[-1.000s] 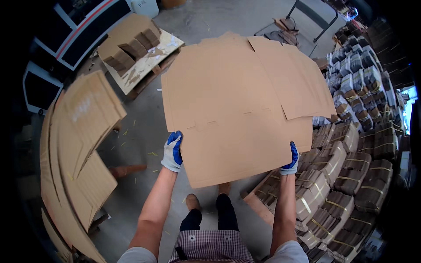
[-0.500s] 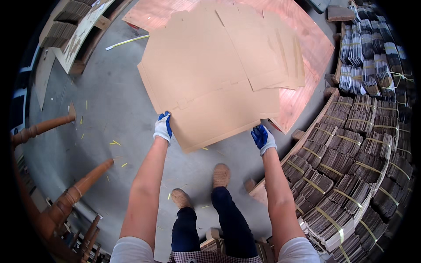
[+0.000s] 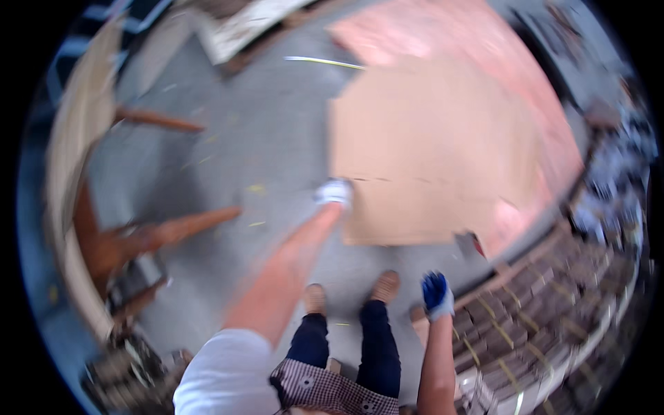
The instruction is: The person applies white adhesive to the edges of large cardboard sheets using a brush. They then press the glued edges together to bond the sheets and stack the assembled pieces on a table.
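A large flat brown cardboard sheet point(image 3: 408, 152) lies over the pink-toned wooden board, with fold lines and slits across it. My left hand point(image 3: 334, 193), in a white and blue glove, is at the sheet's left edge. Motion blur smears its fingers, so I cannot make out whether they grip the cardboard. Apart from the sheet, below its near right corner, is my right hand point(image 3: 437, 296) in a matching glove. Its blue fingers are stretched out and hold nothing.
The pinkish wooden board point(image 3: 553, 131) extends beyond the cardboard. Strapped stacks of brown cardboard pieces point(image 3: 526, 311) stand at the right. Brown turned wooden legs point(image 3: 187, 225) jut in from the left. A yellow-white strip point(image 3: 321, 61) lies on the grey floor point(image 3: 277, 138).
The view has swung left and blurred. My right hand has let go of the cardboard and drawn back toward me. My left hand stays at the sheet's left edge.
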Tool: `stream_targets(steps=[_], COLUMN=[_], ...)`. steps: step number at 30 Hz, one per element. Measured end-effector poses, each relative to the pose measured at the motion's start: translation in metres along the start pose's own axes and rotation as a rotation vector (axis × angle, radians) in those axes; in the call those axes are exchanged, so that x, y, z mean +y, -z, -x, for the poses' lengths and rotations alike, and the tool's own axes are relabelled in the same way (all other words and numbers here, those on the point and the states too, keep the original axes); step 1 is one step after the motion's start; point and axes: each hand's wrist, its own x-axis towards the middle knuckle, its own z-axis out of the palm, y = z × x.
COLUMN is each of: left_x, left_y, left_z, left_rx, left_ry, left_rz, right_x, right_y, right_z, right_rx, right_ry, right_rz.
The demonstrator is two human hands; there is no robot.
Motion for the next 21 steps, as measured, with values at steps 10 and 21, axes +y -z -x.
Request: stream_targets(steps=[10,21], left_x=[0.015,-0.079], left_y=[0.012,0.136], left_z=[0.016,0.463], left_rx=[-0.226,-0.351], left_ry=[0.011,0.095], left_rz=[0.184,1.131], right_x=[-0.004,0.034], right_y=[-0.037,-0.196], right_z=[0.054,0.248], right_rx=[-0.143,-0.566], right_ry=[-0.018,-0.195], right_rz=[0.333,0.614])
